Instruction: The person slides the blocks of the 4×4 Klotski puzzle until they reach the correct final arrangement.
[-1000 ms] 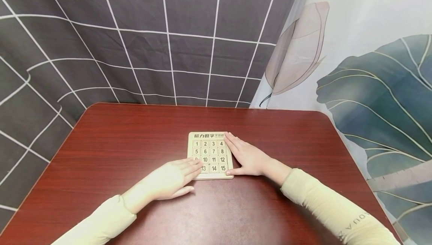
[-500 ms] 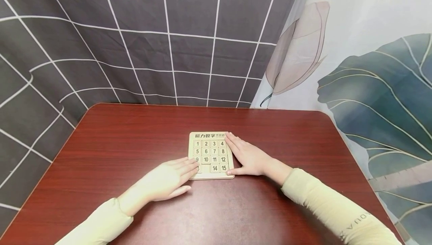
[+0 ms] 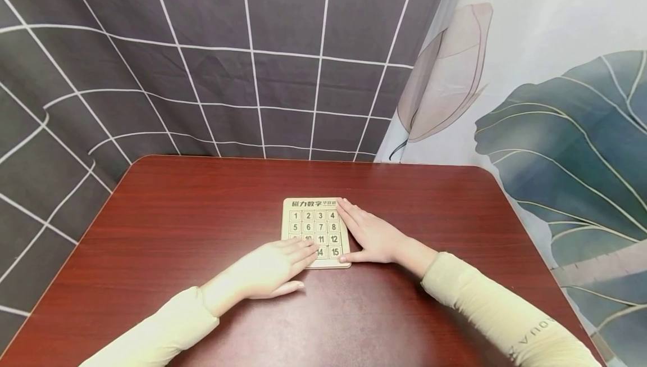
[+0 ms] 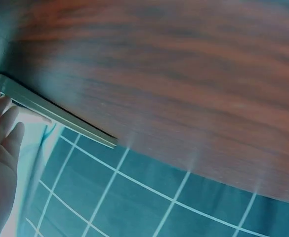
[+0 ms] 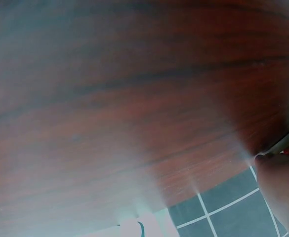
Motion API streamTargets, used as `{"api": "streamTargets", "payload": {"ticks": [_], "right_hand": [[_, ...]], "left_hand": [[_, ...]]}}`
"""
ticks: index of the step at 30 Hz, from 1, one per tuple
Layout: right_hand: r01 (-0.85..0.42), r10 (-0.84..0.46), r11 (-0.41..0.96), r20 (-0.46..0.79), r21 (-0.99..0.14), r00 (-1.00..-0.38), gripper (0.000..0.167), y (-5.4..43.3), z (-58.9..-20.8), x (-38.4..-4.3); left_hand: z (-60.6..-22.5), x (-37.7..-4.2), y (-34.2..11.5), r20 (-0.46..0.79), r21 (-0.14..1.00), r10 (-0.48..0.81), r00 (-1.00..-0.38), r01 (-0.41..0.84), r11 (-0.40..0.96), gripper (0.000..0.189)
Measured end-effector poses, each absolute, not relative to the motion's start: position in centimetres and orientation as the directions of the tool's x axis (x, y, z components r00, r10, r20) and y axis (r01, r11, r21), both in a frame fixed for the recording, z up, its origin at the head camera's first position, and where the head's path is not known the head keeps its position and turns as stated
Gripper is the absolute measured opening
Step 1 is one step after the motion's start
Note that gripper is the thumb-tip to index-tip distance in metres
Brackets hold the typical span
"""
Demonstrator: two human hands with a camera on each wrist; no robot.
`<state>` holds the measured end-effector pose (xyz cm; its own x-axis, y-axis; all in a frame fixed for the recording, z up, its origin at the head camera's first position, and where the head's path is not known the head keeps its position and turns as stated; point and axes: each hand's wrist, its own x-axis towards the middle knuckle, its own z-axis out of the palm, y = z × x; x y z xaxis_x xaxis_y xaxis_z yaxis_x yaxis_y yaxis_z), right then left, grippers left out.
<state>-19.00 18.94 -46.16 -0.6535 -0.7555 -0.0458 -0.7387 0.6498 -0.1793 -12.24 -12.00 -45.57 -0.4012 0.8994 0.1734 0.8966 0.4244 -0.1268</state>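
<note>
A pale number slide puzzle (image 3: 320, 226) lies flat on the dark red table, with rows of square numbered tiles under a printed heading. My left hand (image 3: 274, 270) lies with straight fingers over its lower left part, fingertips on the bottom row. Those fingers hide the bottom-left tiles and partly cover 9, 10 and 14. Along the right edge of the frame rests my right hand (image 3: 378, 239), fingers extended to the top corner and thumb at the bottom corner. In the left wrist view, the puzzle's side (image 4: 60, 114) shows beyond the left hand's fingers (image 4: 6, 121).
The wooden table (image 3: 192, 204) has rounded far corners. Behind it hangs a dark curtain with a white grid (image 3: 288, 80), and to the right a pale curtain with large leaf prints (image 3: 566, 125).
My left hand first slid left, with tile 13 shifting into the bottom-left corner and a gap showing beside 14. It has since moved right, covering that gap. The right hand stays put.
</note>
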Motion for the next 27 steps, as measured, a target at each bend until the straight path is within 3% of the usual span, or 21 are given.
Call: {"api": "streamTargets", "payload": {"ticks": [11, 19, 27], "right_hand": [[-0.736, -0.754, 0.650, -0.039, -0.188, -0.656, 0.113, 19.1, -46.0, -18.8], [-0.744, -0.760, 0.643, -0.033, -0.181, -0.649, 0.113, 19.1, -46.2, -19.2], [-0.747, -0.765, 0.636, -0.035, -0.196, -0.643, 0.113, 18.7, -46.3, -19.7]], "left_hand": [[-45.2, -12.0, -14.2, 0.209, -0.148, 0.901, -0.381, 0.898, 0.414, 0.058], [-44.8, -12.8, -11.4, 0.201, -0.138, 0.915, -0.349, 0.915, 0.379, 0.062], [-44.8, -13.3, -9.5, 0.128, -0.135, 0.918, -0.376, 0.910, 0.392, 0.066]]}}
